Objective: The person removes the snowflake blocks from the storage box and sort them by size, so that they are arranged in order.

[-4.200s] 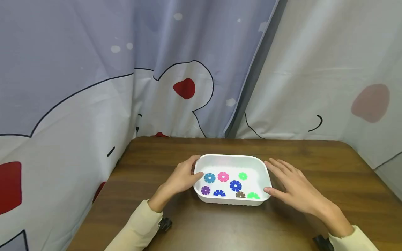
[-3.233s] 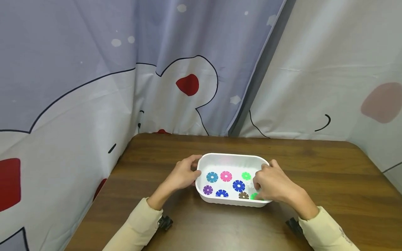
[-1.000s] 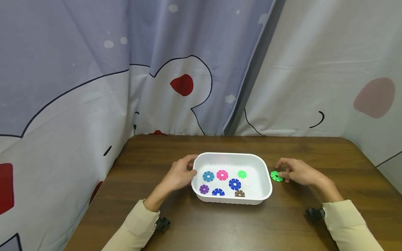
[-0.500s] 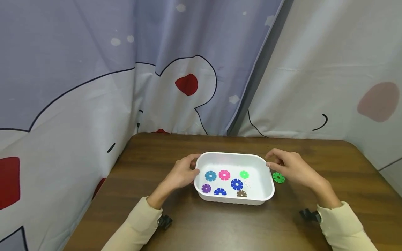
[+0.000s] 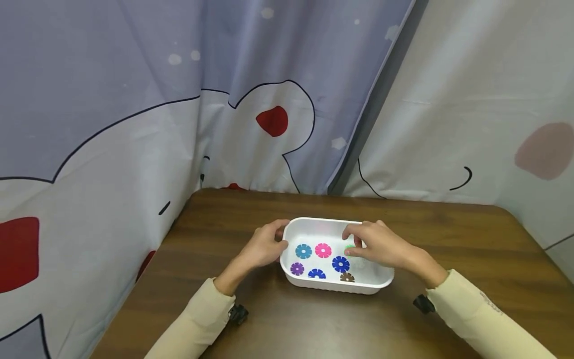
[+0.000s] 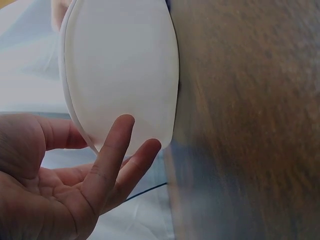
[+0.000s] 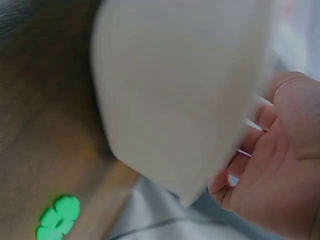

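My left hand (image 5: 261,248) grips the left end of a white plastic basket (image 5: 332,285), thumb at the rim; the left wrist view shows its fingers against the outer wall. My right hand (image 5: 383,244) is over the right part of the basket, thumb and index finger apart. Between and behind these fingertips, a green flower-shaped disc (image 5: 349,247) shows in part. Other such discs lie in the basket: light blue (image 5: 303,246), pink (image 5: 323,246), purple (image 5: 297,264), brown (image 5: 347,274) and two dark blue. Another green disc (image 7: 65,211) lies on the table, hidden by my right arm in the head view.
The basket stands on a brown wooden table (image 5: 291,319). Behind and to the left hang printed curtains (image 5: 251,50). A black wrist device (image 5: 238,314) is at the left cuff, another (image 5: 423,303) at the right cuff.
My right hand took a green disc out of the basket, set it on the table to the right and let it go. It has since moved left, back over the basket. The left hand keeps its hold.
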Motion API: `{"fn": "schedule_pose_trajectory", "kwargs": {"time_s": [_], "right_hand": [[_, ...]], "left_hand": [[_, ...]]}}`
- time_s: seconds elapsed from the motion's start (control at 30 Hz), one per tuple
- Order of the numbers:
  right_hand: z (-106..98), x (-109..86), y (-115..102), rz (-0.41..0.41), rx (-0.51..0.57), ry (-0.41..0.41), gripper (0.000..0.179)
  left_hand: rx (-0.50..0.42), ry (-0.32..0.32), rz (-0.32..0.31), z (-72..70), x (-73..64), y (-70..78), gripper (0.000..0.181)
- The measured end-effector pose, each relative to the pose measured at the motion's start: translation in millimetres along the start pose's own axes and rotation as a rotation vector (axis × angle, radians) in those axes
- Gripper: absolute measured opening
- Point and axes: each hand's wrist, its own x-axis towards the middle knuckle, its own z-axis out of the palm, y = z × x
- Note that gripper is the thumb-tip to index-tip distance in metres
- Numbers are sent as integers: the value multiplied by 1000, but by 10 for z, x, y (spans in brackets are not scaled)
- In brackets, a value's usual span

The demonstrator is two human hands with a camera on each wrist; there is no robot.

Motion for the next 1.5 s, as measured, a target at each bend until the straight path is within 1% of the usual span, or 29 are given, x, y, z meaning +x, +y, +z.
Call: {"fn": "schedule_pose_trajectory", "kwargs": {"time_s": [0.1, 0.17, 0.23, 0.33, 0.43, 0.53, 0.7, 0.8, 0.9, 0.97, 1.0, 1.1, 1.2, 1.33, 1.5], "right_hand": [[112, 79, -27, -32, -44, -71, 29], [162, 116, -42, -40, -75, -112, 30], [203, 149, -54, -38, -107, -144, 30], [251, 185, -74, -24, -124, -176, 29], [282, 193, -96, -10, -116, -182, 27], [307, 194, -106, 3, -115, -167, 26], [336, 220, -103, 24, -96, -134, 35], [318, 217, -107, 4, -45, -132, 38], [258, 178, -102, -27, 22, -131, 34], [186, 142, -88, -51, 74, -104, 32], [145, 120, -75, -49, 109, -90, 30], [4, 24, 2, -11, 214, -34, 27], [-136, -83, 83, 49, 318, -9, 23], [-278, -251, 190, 98, 384, 4, 20], [-367, -473, 379, 104, 461, 24, 16]], "left_hand": [[-12, -9, 6, 13, -1, -10, 55], [-11, -6, 8, 19, -2, -19, 55], [-5, -1, 9, 17, -2, -27, 55], [0, 3, 9, 9, -3, -26, 56], [-3, 0, 10, 5, 2, -22, 56], [-12, -4, 11, 1, 8, -14, 56], [-7, -3, 18, 1, 20, -4, 56], [-11, -8, 19, 7, 21, -11, 56], [-14, -14, 12, 7, 14, -13, 56], [-8, -12, 7, -1, 6, -12, 56], [-4, -11, 5, -6, 3, -11, 56], [3, -10, 2, 1, 15, 4, 56], [3, -10, -3, 4, 24, 10, 56], [10, -8, -3, 13, 29, -3, 56], [13, 1, -2, 15, 15, -11, 56]]}}
